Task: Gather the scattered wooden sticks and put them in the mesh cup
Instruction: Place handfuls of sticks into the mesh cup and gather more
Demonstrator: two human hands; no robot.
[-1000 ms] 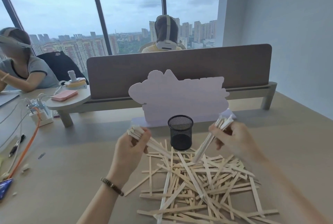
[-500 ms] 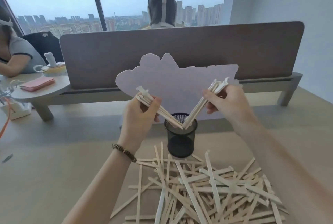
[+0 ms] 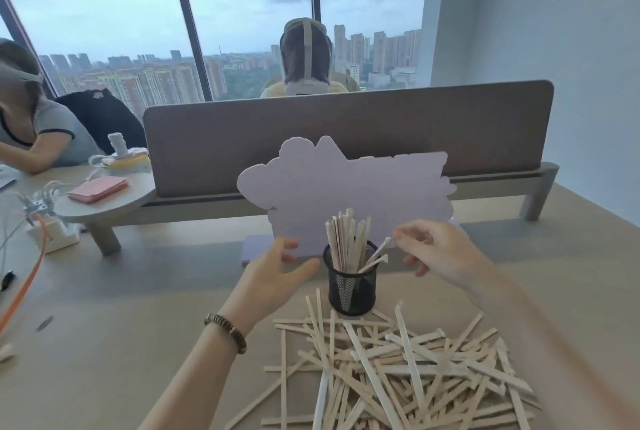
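Note:
A black mesh cup (image 3: 352, 286) stands on the desk and holds a bunch of wooden sticks (image 3: 348, 242), most upright, a few leaning right over its rim. My left hand (image 3: 273, 273) hovers just left of the cup with fingers spread and nothing in it. My right hand (image 3: 438, 251) is just right of the cup, fingers loosely apart, its fingertips close to the tops of the leaning sticks, holding nothing. A large heap of scattered wooden sticks (image 3: 398, 370) lies on the desk in front of the cup.
A lilac cut-out sign (image 3: 346, 187) stands right behind the cup, before a grey desk divider (image 3: 346, 131). At the left are a small round shelf (image 3: 110, 197) with a pink pad, a power strip (image 3: 52, 232) and an orange cable. Two people sit beyond.
Both hands brought their bundles of sticks over the cup and let them go into it. The sticks now stand in the cup and both hands have drawn apart, empty.

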